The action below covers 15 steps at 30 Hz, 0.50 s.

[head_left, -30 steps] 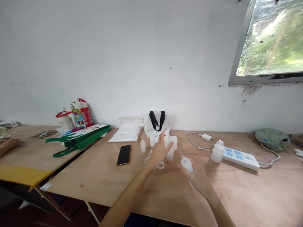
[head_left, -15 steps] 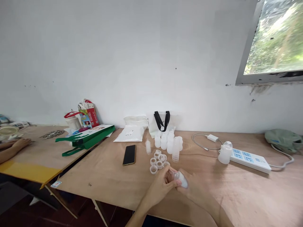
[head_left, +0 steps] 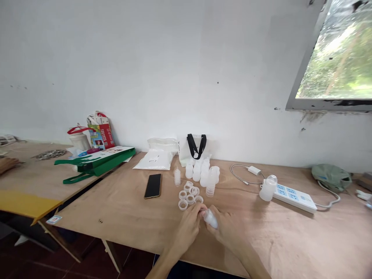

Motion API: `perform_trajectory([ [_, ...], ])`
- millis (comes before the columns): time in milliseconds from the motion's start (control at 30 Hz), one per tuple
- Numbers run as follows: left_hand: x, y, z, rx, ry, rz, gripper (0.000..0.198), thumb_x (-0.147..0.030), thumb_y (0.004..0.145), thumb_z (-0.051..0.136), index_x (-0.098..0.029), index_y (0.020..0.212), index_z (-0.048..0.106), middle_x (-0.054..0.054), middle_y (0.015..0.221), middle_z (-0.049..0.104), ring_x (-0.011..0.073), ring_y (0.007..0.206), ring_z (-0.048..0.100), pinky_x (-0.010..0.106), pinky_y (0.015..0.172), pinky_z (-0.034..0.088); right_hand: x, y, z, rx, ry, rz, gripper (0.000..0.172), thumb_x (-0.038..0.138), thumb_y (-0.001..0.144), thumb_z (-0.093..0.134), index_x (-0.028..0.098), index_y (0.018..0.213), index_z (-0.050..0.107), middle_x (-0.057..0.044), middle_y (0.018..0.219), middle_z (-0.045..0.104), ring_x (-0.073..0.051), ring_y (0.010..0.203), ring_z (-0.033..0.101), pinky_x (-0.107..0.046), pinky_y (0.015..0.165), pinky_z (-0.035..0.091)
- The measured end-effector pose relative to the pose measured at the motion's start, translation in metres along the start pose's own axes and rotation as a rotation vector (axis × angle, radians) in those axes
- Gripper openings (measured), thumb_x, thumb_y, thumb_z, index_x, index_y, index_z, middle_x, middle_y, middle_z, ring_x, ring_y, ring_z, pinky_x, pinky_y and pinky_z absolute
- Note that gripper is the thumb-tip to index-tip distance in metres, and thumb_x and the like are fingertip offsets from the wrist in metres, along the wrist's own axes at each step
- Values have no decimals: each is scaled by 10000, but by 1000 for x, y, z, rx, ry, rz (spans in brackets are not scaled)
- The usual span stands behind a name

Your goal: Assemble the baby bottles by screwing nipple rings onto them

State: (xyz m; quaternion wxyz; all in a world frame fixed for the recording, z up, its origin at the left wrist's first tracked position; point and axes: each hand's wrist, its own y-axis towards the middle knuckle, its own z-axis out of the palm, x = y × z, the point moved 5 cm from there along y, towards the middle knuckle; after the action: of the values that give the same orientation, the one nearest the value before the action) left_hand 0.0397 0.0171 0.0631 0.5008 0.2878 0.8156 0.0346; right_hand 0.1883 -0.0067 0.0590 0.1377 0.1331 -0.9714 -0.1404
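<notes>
A small translucent white bottle (head_left: 210, 219) is held tilted between my hands above the table's front part. My right hand (head_left: 222, 226) is wrapped round its body from the right. My left hand (head_left: 190, 223) has its fingers closed at the bottle's upper end, where they hide what they pinch. Just beyond my hands lie several clear plastic rings (head_left: 190, 199). Behind the rings stand several white bottles (head_left: 204, 174), with a stack of clear caps (head_left: 210, 190) in front and another stack (head_left: 177, 177) to the left.
A phone (head_left: 153, 186) lies left of the rings, near a white plastic package (head_left: 155, 159). To the right are a capped bottle (head_left: 267, 188), a power strip (head_left: 295, 198), a cable and a green cap (head_left: 331, 177). A green bag (head_left: 101, 164) and another person's hand (head_left: 8, 164) are at left.
The camera view has shifted slightly to the right. Both hands still hold the bottle; my left fingers now cover more of its upper end.
</notes>
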Motion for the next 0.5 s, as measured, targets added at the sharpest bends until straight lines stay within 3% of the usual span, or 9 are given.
perform_trajectory([
  [233, 20, 4, 19, 44, -447, -221, 252, -433, 946, 550, -186, 984, 588, 81, 969, 645, 204, 827, 632, 338, 712, 590, -3, -4, 9, -59, -185, 7, 47, 252, 932, 646, 246, 965, 613, -21, 909, 734, -224, 768, 725, -290, 573, 273],
  [367, 22, 0, 10, -133, -107, -157, 244, -395, 991, 447, -206, 955, 598, 73, 922, 671, 223, 841, 628, 368, 787, 540, 8, -4, 18, -116, -160, 58, 240, 120, 861, 668, 265, 1049, 630, -21, 941, 740, -224, 841, 729, -286, 598, 311],
  [433, 18, -3, 7, -189, 16, -104, 256, -375, 1005, 421, -222, 968, 622, 66, 914, 684, 228, 852, 626, 372, 810, 517, 9, -1, 21, -119, -75, 101, 178, 172, 891, 648, 271, 1038, 630, -2, 913, 751, -205, 772, 726, -285, 573, 297],
  [500, 18, -3, 7, -162, -61, -97, 268, -409, 1008, 445, -229, 984, 643, 64, 933, 693, 224, 867, 637, 363, 816, 523, 6, 1, 20, -135, 19, 144, 31, 292, 938, 619, 265, 944, 633, 20, 802, 743, -181, 653, 701, -279, 537, 279],
])
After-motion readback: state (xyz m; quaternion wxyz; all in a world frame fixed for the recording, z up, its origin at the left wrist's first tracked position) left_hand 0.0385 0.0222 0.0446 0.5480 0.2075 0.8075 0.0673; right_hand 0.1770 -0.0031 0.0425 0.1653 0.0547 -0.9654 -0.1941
